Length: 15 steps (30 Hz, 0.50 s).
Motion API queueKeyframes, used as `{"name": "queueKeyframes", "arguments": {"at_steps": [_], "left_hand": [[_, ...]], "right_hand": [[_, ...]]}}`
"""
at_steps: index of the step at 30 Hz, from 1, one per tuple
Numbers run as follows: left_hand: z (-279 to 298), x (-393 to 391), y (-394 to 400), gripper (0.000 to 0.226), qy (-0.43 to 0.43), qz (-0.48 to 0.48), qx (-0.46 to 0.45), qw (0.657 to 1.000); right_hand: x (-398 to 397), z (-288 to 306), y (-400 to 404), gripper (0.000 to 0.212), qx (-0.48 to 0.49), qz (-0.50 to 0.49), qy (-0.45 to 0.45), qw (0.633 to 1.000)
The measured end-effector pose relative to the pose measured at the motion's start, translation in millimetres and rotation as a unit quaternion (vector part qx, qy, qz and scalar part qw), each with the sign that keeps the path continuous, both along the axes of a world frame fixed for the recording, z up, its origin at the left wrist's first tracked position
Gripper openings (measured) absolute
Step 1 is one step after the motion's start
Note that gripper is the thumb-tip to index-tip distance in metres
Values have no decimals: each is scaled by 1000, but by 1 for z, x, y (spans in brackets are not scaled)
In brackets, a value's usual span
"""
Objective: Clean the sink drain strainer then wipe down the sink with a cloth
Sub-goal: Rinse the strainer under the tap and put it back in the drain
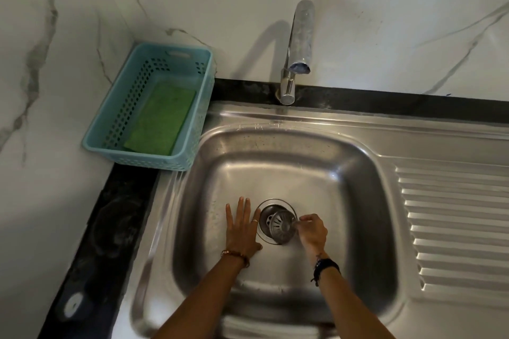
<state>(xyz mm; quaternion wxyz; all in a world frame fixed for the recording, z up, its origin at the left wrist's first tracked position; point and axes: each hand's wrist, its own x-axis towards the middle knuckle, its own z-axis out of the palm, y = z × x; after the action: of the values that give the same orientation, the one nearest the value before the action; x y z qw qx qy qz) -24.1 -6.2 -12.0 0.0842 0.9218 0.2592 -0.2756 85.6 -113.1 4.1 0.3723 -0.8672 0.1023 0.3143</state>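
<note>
The steel sink basin (pixel 275 173) fills the middle of the head view. Its round drain strainer (pixel 281 227) is tilted up, half out of the drain opening (pixel 265 217). My right hand (pixel 312 231) pinches the strainer's right edge with curled fingers. My left hand (pixel 242 228) lies flat on the basin floor just left of the drain, fingers straight and spread. A green scouring cloth (pixel 161 117) lies inside a light blue basket (pixel 115 129) on the counter at the back left.
A chrome tap (pixel 298 44) stands behind the basin, its spout over the back rim. A ribbed draining board (pixel 454 228) runs along the right. A black counter strip (pixel 104 228) borders the sink on the left, with marble wall behind.
</note>
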Motion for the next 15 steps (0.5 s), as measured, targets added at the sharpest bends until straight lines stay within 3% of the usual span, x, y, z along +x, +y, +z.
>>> {"name": "queueKeyframes", "arguments": {"at_steps": [4, 10, 15], "left_hand": [[-10, 5, 4, 98, 7, 2, -10, 1000], [-24, 1, 7, 102, -34, 35, -28, 998], [-29, -3, 8, 102, -43, 54, -40, 997]], "right_hand": [[-2, -14, 2, 17, 8, 37, -31, 999], [-11, -25, 11, 20, -61, 153, -100, 981], [-19, -30, 14, 24, -133, 286, -142, 938]]}}
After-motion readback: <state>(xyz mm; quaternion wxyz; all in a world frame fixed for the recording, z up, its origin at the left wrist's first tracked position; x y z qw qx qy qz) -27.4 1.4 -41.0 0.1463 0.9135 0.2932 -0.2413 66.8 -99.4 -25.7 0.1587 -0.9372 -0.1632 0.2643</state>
